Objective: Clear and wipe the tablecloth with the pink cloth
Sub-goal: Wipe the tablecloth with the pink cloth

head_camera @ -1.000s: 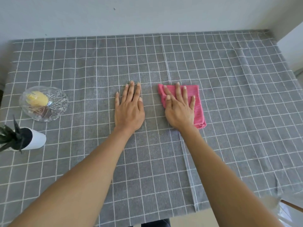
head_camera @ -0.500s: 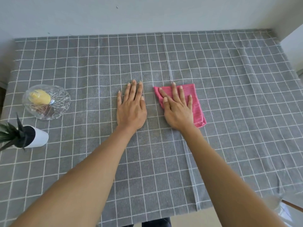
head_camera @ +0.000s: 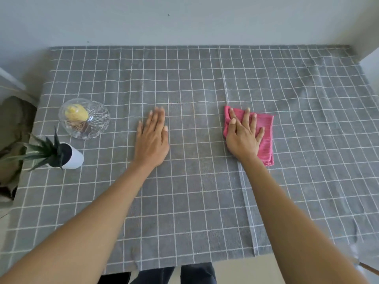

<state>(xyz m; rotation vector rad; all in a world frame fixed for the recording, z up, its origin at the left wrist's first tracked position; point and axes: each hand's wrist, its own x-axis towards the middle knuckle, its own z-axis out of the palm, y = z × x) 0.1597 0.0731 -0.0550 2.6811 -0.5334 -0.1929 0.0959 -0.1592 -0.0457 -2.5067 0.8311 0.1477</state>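
Right of centre in the frame, the right hand [head_camera: 244, 138] lay flat with fingers spread, pressing the folded pink cloth [head_camera: 264, 136] onto the grey tablecloth with its white grid lines [head_camera: 205, 201]. Left of centre, the left hand [head_camera: 152, 140] rested palm down, fingers together, well apart from the cloth. At far left sat a clear cut-glass bowl [head_camera: 96, 124] holding something yellow, and below it a small white pot with a spiky green plant [head_camera: 75, 158].
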